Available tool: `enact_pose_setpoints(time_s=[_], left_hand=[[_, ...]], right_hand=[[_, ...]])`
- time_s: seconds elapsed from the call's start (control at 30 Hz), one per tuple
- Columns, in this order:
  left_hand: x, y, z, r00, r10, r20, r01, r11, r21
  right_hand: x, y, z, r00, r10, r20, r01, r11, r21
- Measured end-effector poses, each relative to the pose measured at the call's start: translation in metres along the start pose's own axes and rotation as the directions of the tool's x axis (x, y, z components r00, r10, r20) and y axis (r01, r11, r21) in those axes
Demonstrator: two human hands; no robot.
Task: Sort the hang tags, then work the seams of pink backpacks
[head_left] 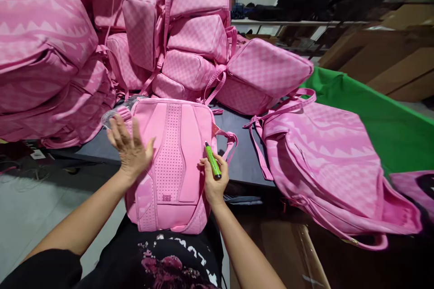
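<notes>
A pink backpack [195, 153] lies in front of my body with its padded back panel and dotted mesh strip facing up. My left hand [130, 146] is over its left edge, fingers spread and holding nothing; whether the palm touches the fabric I cannot tell. Between the thumb and fingers of my right hand [215, 185] is a green marker [213, 160] with black ends, tilted over the right side of the panel. Just beyond my left fingertips sits a clear plastic wrap [109, 118] beside a pink strap.
Pink checked backpacks [200, 36] are stacked at the back of the dark table [242, 144]. More patterned backpacks [44, 54] crowd the left. Another backpack [325, 158] overhangs the right edge by a green sheet [366, 113]. A person [233, 4] is partly visible behind; cardboard [383, 58] stands back right.
</notes>
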State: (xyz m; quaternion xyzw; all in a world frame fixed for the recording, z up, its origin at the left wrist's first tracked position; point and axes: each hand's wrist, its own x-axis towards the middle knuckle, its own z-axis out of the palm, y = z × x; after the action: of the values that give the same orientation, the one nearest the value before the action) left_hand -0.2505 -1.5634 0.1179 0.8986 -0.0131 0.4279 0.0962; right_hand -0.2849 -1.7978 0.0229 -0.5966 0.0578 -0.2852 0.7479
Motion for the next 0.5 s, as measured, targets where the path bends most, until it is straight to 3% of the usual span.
enact_pose_setpoints(time_s=[0.07, 0.1, 0.13, 0.2, 0.23, 0.27, 0.4, 0.47, 0.5], left_hand=[[0.006, 0.034, 0.01, 0.959, 0.284, 0.024, -0.282, 0.957, -0.064], [0.011, 0.05, 0.019, 0.897, 0.436, 0.077, -0.425, 0.896, -0.127], [0.017, 0.064, 0.03, 0.799, 0.585, 0.138, -0.555, 0.806, -0.207], [0.031, 0.088, 0.056, 0.535, 0.813, 0.23, -0.725, 0.581, -0.37], [0.038, 0.097, 0.069, 0.424, 0.868, 0.257, -0.76, 0.496, -0.42], [0.046, 0.106, 0.08, 0.347, 0.895, 0.282, -0.777, 0.442, -0.448], [0.063, 0.126, 0.102, 0.137, 0.938, 0.319, -0.786, 0.299, -0.542], [0.067, 0.13, 0.104, 0.077, 0.957, 0.279, -0.764, 0.236, -0.601], [0.07, 0.129, 0.104, 0.073, 0.962, 0.262, -0.754, 0.225, -0.617]], right_hand=[[-0.004, 0.01, 0.003, 1.0, -0.013, -0.009, 0.013, 0.999, 0.036], [-0.005, 0.014, 0.003, 0.999, -0.034, 0.002, 0.034, 0.998, 0.048], [-0.005, 0.017, 0.002, 0.998, -0.061, 0.012, 0.06, 0.997, 0.049], [-0.006, 0.021, -0.004, 0.992, -0.122, 0.007, 0.122, 0.992, 0.012], [-0.006, 0.022, -0.007, 0.988, -0.152, -0.01, 0.152, 0.988, -0.022], [-0.005, 0.023, -0.009, 0.984, -0.175, -0.03, 0.173, 0.983, -0.057], [-0.005, 0.029, -0.017, 0.971, -0.225, -0.082, 0.212, 0.966, -0.149], [-0.004, 0.034, -0.018, 0.964, -0.258, -0.062, 0.241, 0.948, -0.206], [-0.004, 0.038, -0.019, 0.958, -0.283, -0.039, 0.266, 0.934, -0.239]])
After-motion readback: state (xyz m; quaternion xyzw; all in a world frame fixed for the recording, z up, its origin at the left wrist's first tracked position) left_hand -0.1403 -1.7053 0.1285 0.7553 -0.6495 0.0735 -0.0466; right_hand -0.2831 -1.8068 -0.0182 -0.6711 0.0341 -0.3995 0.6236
